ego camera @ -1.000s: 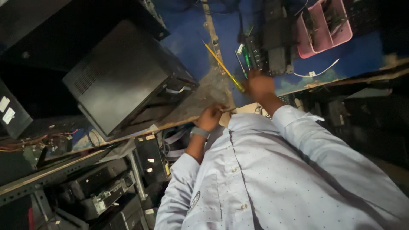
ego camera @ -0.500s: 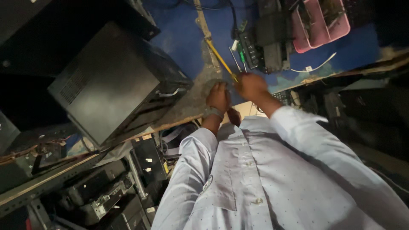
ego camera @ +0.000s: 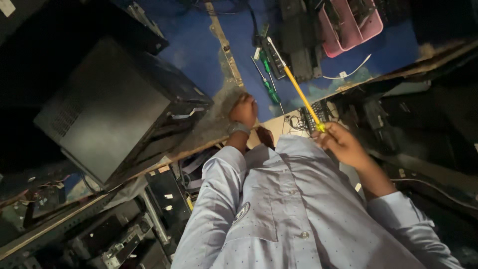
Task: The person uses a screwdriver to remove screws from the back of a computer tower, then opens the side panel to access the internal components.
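Observation:
My right hand (ego camera: 341, 143) is shut on the end of a long yellow tool (ego camera: 300, 94), which slants up and left over the blue table (ego camera: 199, 55). It is held off the table's front edge, above my light blue shirt (ego camera: 294, 219). My left hand (ego camera: 244, 110), with a watch on the wrist, rests as a closed fist on the worn table edge. I see nothing in it. Two green-handled screwdrivers (ego camera: 269, 84) lie on the table just right of that hand.
A big black computer case (ego camera: 114, 109) lies on the left of the table. Behind the screwdrivers are a black device (ego camera: 298, 45), a pink tray (ego camera: 351, 22) and a white cable (ego camera: 348, 74). Dark equipment fills shelves (ego camera: 114, 239) below the table.
My right hand has pulled back from the table toward the lower right, bringing the yellow tool with it. My left hand stays at the table edge.

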